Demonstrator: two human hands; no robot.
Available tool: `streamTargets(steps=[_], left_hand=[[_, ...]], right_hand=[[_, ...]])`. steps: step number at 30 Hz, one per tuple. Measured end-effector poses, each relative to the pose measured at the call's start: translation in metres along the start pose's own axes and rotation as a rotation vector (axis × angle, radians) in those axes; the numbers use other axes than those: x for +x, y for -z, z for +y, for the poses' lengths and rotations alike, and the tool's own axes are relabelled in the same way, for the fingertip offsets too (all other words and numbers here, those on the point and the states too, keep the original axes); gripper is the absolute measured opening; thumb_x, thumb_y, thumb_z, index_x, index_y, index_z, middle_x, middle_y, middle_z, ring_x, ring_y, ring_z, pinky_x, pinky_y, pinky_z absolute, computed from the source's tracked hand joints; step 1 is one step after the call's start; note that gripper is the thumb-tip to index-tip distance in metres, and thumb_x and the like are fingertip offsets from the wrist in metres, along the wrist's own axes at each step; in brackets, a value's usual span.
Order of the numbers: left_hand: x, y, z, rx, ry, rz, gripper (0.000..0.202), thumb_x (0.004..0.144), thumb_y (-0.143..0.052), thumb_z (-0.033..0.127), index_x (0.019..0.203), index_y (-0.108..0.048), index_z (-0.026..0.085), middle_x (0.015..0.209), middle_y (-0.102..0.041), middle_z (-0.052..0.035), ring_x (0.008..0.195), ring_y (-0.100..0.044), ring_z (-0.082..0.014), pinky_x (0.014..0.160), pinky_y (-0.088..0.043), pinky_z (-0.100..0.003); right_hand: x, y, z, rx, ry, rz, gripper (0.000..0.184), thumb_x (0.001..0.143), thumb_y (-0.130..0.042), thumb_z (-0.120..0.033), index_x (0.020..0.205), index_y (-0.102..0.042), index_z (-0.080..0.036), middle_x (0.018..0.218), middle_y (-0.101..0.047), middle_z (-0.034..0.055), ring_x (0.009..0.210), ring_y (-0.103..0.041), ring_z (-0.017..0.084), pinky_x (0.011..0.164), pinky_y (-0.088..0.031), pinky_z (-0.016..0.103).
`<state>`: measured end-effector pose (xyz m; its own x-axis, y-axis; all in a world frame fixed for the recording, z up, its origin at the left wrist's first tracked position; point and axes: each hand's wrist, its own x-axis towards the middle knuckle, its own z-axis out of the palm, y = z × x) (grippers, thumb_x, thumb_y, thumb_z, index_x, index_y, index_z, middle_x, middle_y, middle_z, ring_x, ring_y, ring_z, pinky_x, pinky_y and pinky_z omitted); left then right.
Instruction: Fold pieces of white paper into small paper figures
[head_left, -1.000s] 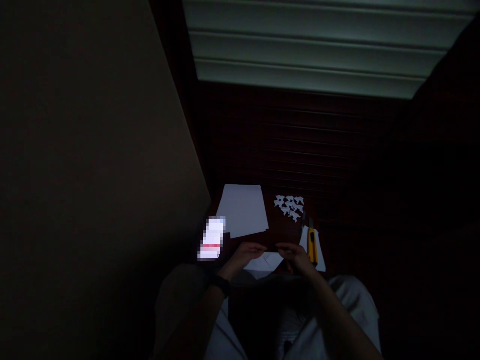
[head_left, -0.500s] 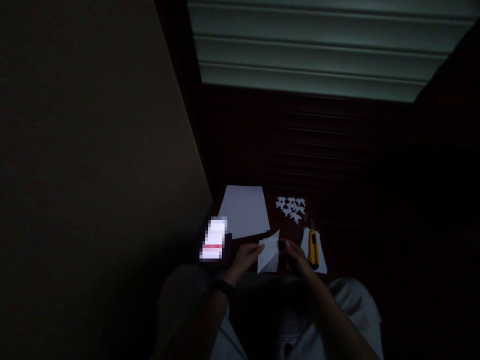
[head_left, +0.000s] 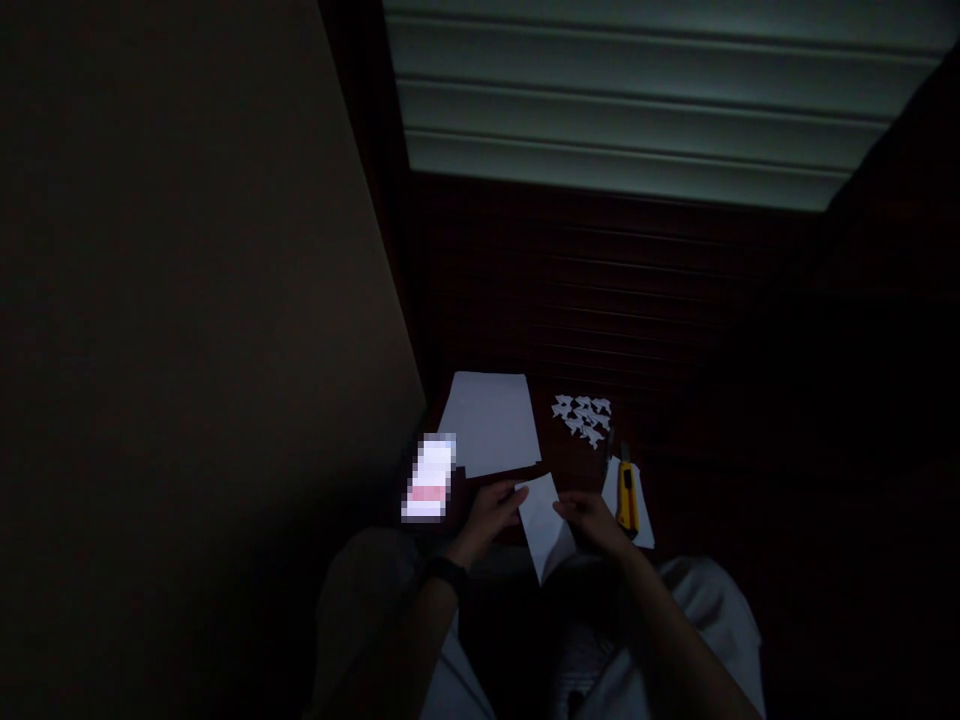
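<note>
A small white sheet of paper hangs between my hands over the near edge of the dark table, with its lower corner pointing down toward my lap. My left hand pinches its left side near the top, thumb on the face. On its right edge, my right hand grips it between thumb and fingers. Just right of that hand, a yellow utility knife lies on some small white paper sheets. Beyond my hands is a larger stack of white paper.
Several small folded white paper pieces are clustered at the back right of the table. A lit phone, its screen pixelated, lies at the left. A wall rises on the left and a pale slatted panel ahead. The room is very dark.
The sheet has turned and opened flatter, its lower corner now hanging farther down. My right hand has shifted its hold along the right edge.
</note>
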<state>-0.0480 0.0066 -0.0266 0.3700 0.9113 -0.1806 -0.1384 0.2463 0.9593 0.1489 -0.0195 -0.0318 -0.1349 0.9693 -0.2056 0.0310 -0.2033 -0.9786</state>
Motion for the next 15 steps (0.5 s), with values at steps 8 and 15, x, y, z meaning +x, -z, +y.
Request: streamTargets(steps=[8,15], left_hand=[[0.002,-0.001,-0.004,-0.031,0.032,0.077,0.041,0.066,-0.062,0.045,0.084,-0.061,0.009,0.083,-0.066,-0.0110,0.074,-0.063,-0.0213,0.064,-0.051,-0.032],[-0.002,0.001,-0.001,-0.081,0.019,0.101,0.040,0.068,-0.061,0.044,0.088,-0.059,0.010,0.087,-0.066,-0.0120,0.075,-0.064,-0.0225,0.065,-0.052,-0.035]], right_hand=[[-0.006,-0.006,-0.017,0.012,-0.037,-0.076,0.045,0.062,-0.064,-0.047,0.093,-0.063,-0.014,0.082,-0.066,0.0071,0.073,-0.060,0.021,0.064,-0.044,0.029],[-0.004,0.000,-0.013,-0.052,-0.089,-0.190,0.040,0.057,-0.069,-0.043,0.081,-0.066,-0.011,0.078,-0.067,0.0067,0.066,-0.059,0.018,0.061,-0.043,0.028]])
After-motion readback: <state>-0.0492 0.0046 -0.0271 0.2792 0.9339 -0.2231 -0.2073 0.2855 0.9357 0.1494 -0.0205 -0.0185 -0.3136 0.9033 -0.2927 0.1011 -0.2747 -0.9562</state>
